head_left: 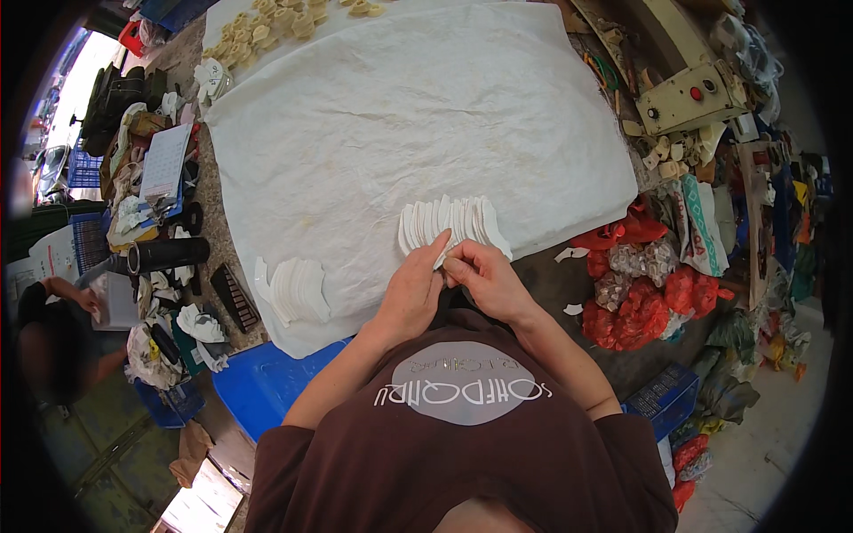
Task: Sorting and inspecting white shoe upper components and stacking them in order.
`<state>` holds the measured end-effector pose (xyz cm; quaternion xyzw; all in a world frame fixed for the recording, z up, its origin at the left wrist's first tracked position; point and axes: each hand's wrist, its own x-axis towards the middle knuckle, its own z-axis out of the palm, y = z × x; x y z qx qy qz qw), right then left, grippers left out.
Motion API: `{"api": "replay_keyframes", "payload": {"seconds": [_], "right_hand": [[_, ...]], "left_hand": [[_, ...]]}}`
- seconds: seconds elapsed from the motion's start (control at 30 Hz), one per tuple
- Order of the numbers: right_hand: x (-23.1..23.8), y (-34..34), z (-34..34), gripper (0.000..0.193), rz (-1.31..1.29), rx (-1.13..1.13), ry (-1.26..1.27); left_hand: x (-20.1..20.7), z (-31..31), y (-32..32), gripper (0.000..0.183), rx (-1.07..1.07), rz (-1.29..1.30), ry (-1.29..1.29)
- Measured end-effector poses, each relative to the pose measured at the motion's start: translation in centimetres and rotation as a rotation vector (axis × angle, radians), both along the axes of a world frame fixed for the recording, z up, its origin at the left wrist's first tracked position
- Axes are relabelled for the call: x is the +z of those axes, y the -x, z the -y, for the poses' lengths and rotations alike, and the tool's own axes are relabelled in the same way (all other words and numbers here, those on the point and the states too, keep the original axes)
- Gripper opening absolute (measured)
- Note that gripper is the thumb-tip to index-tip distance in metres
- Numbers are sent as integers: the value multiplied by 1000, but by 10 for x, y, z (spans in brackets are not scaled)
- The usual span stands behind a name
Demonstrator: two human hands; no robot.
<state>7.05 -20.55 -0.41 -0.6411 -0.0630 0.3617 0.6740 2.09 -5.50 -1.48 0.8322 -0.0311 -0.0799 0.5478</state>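
Observation:
A row of thin, flat white pieces stands on edge, packed side by side, at the near edge of a white cloth. Just in front of it my hands meet. My left hand has its index finger stretched toward the row, and its other fingers are curled and partly hidden. Thumb and fingers of my right hand are pinched together close to it. Between the two hands shows the edge of one thin white piece, mostly covered by fingers. To the left, a second stack of similar white pieces leans over on the cloth.
Cream-coloured shaped parts are heaped at the far left. A control box with buttons sits at the far right. Red plastic bags lie right of me; a blue stool is at my left. Another person's hand shows at far left.

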Motion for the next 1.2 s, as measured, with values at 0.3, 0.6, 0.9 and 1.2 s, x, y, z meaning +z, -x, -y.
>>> {"api": "replay_keyframes", "payload": {"seconds": [0.3, 0.6, 0.9, 1.2], "right_hand": [[3, 1, -2, 16, 102, 30, 143], [6, -1, -2, 15, 63, 12, 186], [-10, 4, 0, 13, -44, -75, -19], [-12, 11, -4, 6, 442, -22, 175]], "left_hand": [[4, 6, -2, 54, 11, 134, -321], [2, 10, -1, 58, 10, 185, -446], [0, 0, -2, 48, -8, -305, 329], [-17, 4, 0, 35, 260, -485, 761]]}}
